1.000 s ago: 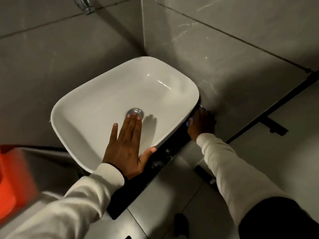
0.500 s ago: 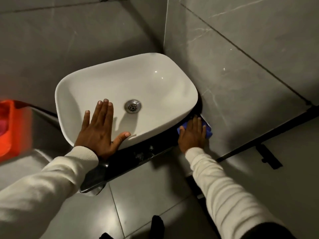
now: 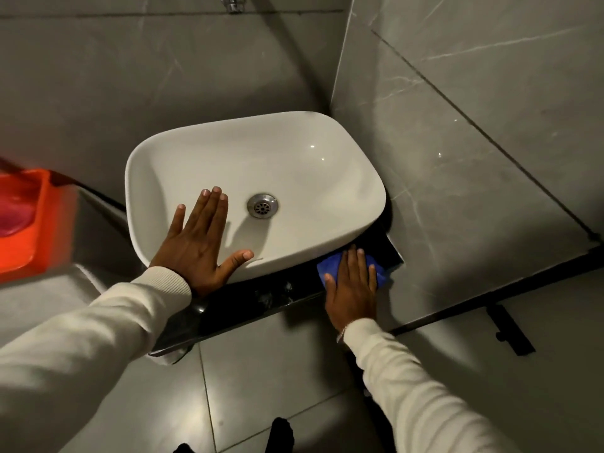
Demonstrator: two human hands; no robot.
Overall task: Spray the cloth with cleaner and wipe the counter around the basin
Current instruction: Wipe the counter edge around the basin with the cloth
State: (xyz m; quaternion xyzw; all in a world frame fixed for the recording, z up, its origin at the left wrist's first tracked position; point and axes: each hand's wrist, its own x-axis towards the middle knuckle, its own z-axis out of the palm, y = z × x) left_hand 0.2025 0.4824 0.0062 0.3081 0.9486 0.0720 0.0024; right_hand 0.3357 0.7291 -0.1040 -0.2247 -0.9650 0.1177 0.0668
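A white basin (image 3: 294, 148) with a metal drain (image 3: 262, 205) sits on a narrow black counter (image 3: 248, 304) in a tiled corner. My left hand (image 3: 199, 243) lies flat and spread on the basin's near left rim, holding nothing. My right hand (image 3: 351, 286) presses flat on a blue cloth (image 3: 328, 266) on the counter at the basin's right front corner. Most of the cloth is hidden under the palm. No spray bottle is in view.
Grey tiled walls (image 3: 457, 158) close in behind and to the right. A tap spout (image 3: 232, 3) shows at the top edge. An orange container (image 3: 29, 220) sits at the left. Below the counter lies the grey tiled floor (image 3: 261, 371), with a black fitting (image 3: 510, 331) at right.
My right hand has drawn the blue cloth out from beside the basin's right side toward the counter's front edge. My left hand shifted left along the rim. The view moved.
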